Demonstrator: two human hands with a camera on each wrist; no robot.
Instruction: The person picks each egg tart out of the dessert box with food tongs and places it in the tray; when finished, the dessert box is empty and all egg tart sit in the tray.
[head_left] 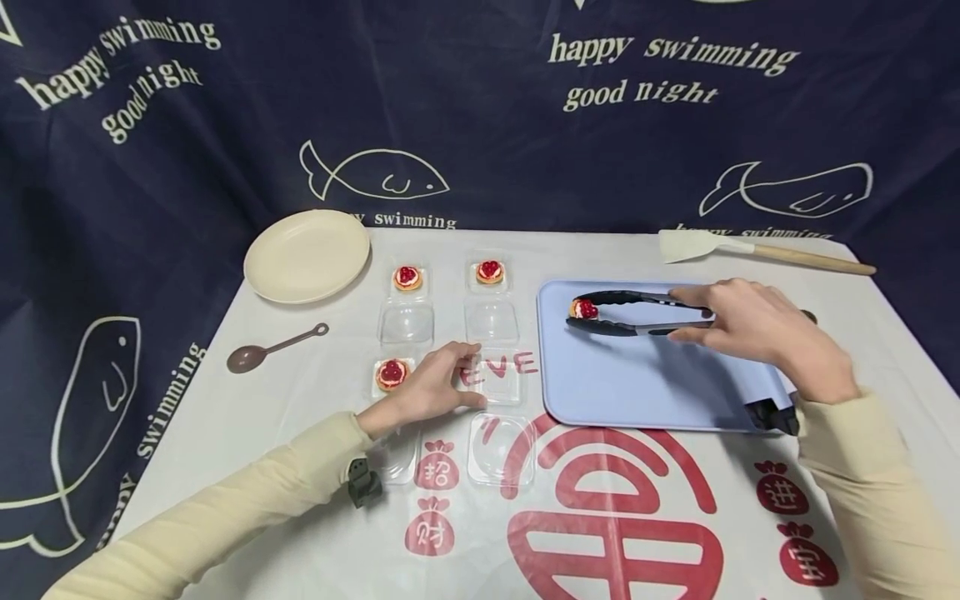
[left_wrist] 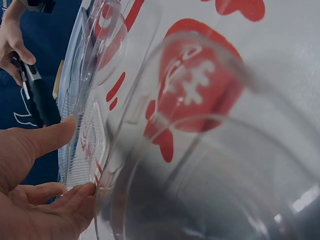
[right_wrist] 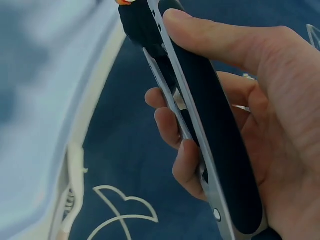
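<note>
Comparing views, we see the tart (head_left: pixel 587 310) properly only from the head camera: it sits between the tips of the tongs (head_left: pixel 618 328), over the blue tray (head_left: pixel 645 375). The right wrist view shows us what the head view hides, the right hand (head_left: pixel 757 325) with fingers curled round the tongs. Our left hand (head_left: pixel 431 385) spreads thumb and fingers moderately beside a clear box (head_left: pixel 501 382); we cannot tell whether they touch.

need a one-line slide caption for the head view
Right hand gripping black tongs around a red-topped tart over a blue tray, left hand beside a clear container.
</note>
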